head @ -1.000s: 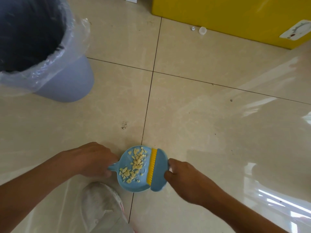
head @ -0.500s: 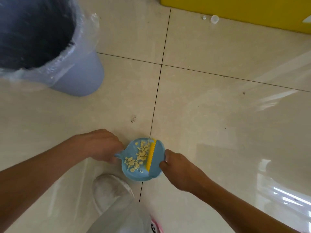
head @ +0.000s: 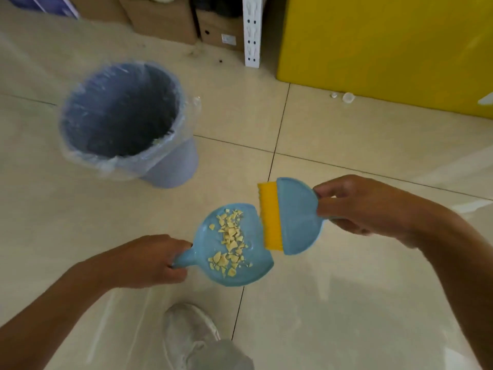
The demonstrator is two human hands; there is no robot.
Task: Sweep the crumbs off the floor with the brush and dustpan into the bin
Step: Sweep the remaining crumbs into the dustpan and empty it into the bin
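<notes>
Left hand (head: 149,260): fingers (head: 174,275) grasping the dustpan (head: 205,244) handle; pan held level above the floor (head: 346,289).
Right hand (head: 357,206): fingers grasping the brush (head: 296,217) handle; yellow bristles (head: 269,217) just beside the pan's open edge.
Crumbs (head: 230,241): lying in the pan, just right of the left fingers.
Bin (head: 170,166): lined, open, on the floor, well ahead of the left fingers.

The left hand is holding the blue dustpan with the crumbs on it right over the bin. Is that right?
Not quite. The left hand does hold the blue dustpan with the crumbs on it, but not over the bin. The head view shows the dustpan above the floor tiles, off to the bin's right and apart from it.
</notes>
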